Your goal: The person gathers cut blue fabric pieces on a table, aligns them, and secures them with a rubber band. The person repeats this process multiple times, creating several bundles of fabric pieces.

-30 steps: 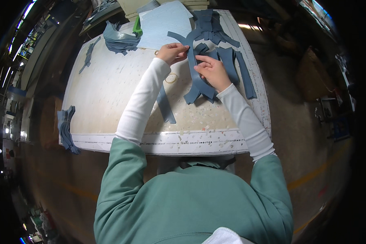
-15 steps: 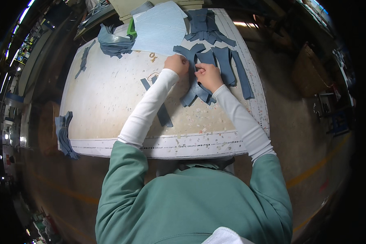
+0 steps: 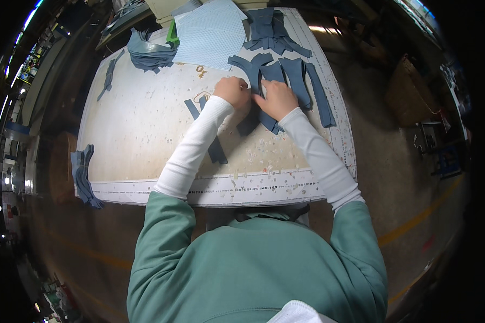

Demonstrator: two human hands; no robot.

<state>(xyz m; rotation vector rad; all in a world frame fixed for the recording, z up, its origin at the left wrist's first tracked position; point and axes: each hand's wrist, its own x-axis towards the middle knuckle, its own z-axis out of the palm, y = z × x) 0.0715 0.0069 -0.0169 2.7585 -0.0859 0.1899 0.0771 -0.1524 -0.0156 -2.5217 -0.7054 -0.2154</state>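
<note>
Blue fabric pieces (image 3: 285,75) under both hands (image 3: 256,94)

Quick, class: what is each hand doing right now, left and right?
Left hand: curled, pressing on the blue fabric pieces; grip cannot be told.
Right hand: flat on them, open.

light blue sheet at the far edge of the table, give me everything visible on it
The light blue sheet looks like thin paper or stiff interfacing, roughly rectangular, with a faint fine grid. It lies flat and skewed at the table's far edge. Its left corner overlaps a heap of grey-blue fabric and a green object; its right side meets dark blue cut pieces. Neither hand touches it.
</note>
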